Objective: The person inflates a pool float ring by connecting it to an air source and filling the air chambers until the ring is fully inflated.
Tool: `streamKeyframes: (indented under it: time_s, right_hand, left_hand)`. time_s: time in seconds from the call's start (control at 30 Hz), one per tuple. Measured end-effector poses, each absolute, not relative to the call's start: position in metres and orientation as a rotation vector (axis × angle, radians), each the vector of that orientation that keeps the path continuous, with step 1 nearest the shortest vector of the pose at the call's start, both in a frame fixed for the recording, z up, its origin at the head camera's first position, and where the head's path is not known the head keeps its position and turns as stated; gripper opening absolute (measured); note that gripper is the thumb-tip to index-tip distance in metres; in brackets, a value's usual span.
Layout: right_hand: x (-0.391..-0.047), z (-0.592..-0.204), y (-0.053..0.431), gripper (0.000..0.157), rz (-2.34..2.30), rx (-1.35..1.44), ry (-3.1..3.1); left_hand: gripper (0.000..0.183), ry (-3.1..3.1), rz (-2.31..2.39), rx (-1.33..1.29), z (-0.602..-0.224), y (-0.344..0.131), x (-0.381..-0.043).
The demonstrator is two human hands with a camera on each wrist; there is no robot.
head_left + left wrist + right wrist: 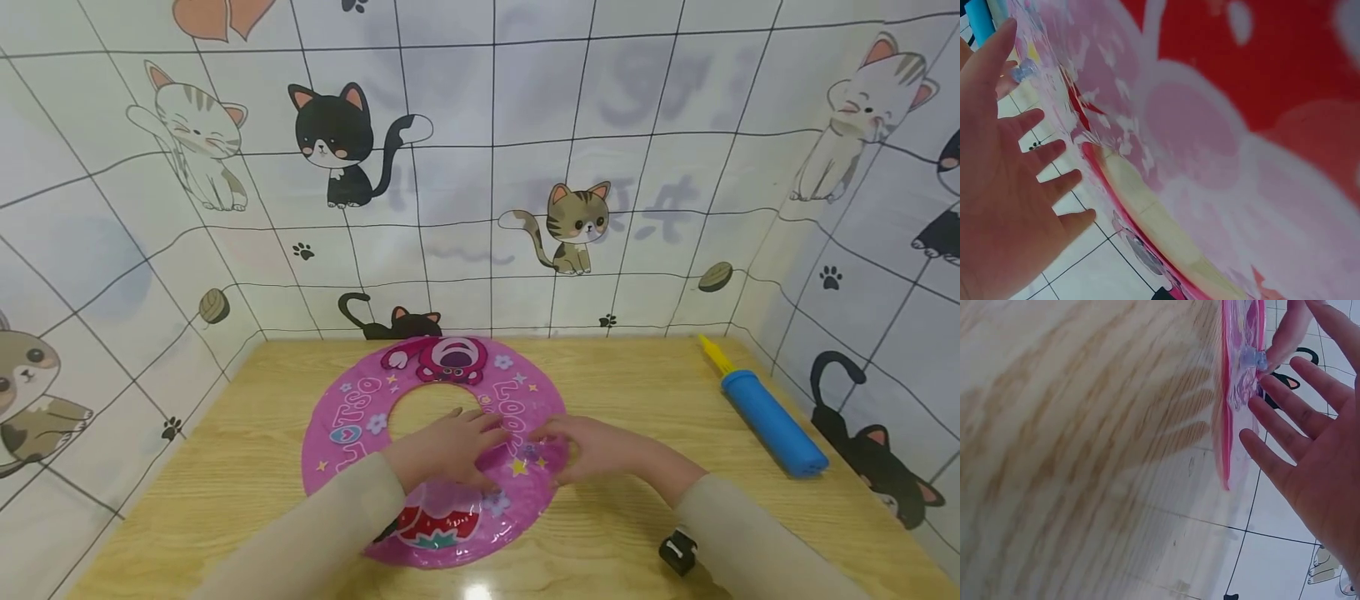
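A flat pink swim ring [337, 417] with a bear, lettering, flowers and strawberries printed on it lies on the table. My left hand [453, 446] reaches over the ring's inner hole and right side, its fingers spread in the left wrist view. At the ring's right edge is my right hand [600, 450], fingers loosely extended and curving toward the sheet. A clear valve [1254, 358] stands up from the ring between the two hands. Left-hand fingers [1288, 337] are right beside that valve in the right wrist view.
A blue hand pump [776, 425] with a yellow nozzle [716, 354] lies at the right of the wooden table [630, 375]. Near my right sleeve sits a small black object [678, 550]. A cat-printed grid backdrop [465, 167] stands around the back and sides.
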State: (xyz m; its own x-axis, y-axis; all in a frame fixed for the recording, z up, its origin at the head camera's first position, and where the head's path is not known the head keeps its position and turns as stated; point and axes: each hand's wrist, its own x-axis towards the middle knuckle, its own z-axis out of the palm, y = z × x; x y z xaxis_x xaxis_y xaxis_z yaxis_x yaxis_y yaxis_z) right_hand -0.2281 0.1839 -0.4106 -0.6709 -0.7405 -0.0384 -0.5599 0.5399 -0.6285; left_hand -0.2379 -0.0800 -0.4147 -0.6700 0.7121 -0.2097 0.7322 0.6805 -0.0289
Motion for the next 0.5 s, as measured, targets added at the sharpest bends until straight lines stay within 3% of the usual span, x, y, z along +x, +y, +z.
streamKeyframes:
  time_s: [0.5]
  right_hand:
    - [-0.253,-0.423,0.171,0.039,-0.938,-1.005,2.426]
  left_hand:
    - [0.106,2.671,-0.176,1.176,-0.419,-0.075,-0.271]
